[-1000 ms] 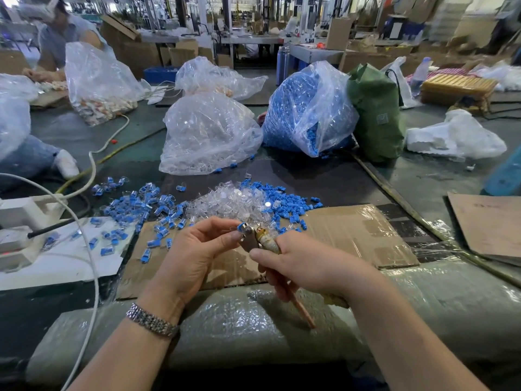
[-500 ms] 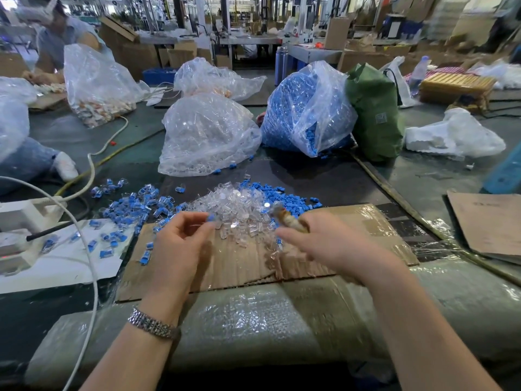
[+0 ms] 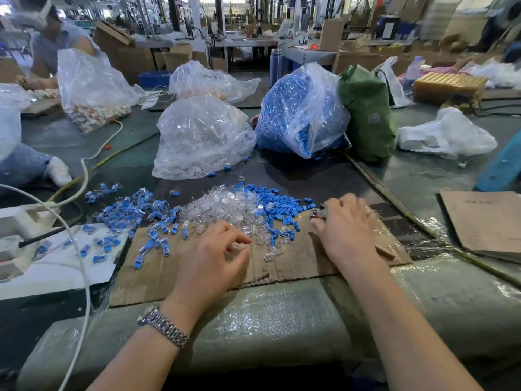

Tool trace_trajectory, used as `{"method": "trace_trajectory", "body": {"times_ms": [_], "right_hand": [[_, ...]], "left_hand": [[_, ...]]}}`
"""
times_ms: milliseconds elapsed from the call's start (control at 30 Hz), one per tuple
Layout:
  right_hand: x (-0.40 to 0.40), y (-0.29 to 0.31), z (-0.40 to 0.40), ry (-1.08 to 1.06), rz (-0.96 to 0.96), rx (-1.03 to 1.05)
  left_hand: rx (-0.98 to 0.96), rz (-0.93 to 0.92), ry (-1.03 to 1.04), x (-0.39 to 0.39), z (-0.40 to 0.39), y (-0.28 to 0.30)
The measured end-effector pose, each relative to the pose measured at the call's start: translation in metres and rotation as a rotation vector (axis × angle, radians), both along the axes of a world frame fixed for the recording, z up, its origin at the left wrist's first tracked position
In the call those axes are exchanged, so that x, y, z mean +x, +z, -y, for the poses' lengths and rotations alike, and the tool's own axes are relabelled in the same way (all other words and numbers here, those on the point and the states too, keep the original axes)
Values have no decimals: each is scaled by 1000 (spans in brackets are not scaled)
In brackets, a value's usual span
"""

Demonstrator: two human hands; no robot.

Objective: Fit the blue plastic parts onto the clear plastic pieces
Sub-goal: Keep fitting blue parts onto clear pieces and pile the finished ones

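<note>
Clear plastic pieces sit in a heap at frame centre, on the far edge of a cardboard sheet laid on the desk. Blue plastic parts lie just right of & touching that heap; more blue bits, some w/ clear shells, are scattered to its left.

Our left hand hovers at the near edge of the clear heap, fingers curled, thumb & forefinger close together; we can't tell if anything is pinched. Our right hand rests palm-down on the cardboard right of the blue parts, fingers bent round a small tool w/ a brownish handle sticking out behind the wrist.

Upper centre: clear bag of clear pieces, bag of blue parts, green bag. Watch on left wrist.
</note>
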State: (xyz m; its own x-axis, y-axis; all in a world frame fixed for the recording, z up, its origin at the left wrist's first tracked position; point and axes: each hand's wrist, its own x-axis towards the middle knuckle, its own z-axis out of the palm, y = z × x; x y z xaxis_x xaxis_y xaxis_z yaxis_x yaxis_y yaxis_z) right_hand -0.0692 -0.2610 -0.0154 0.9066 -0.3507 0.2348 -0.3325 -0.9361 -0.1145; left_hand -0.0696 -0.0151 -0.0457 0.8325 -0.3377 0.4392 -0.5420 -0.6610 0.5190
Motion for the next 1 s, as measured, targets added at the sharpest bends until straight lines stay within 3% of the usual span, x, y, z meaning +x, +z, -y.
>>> {"method": "trace_trajectory", "body": {"times_ms": [100,300,533,833,933,1000], "right_hand": [[6,0,-17,131,10,9],[13,-9,-31,173,-42,-38],[2,-23,-41,210,116,126],[-2,-29,-36,260,292,318],[-3,-26,-36,311,424,511],[-4,-24,-37,346,479,604]], "left_hand": [[65,5,22,4,0,-3],[279,31,9,17,9,2],[348,53,-26,29,26,3],[137,14,-29,20,27,2],[-145,-94,-33,15,23,6],[-414,-328,-42,13,19,12]]}}
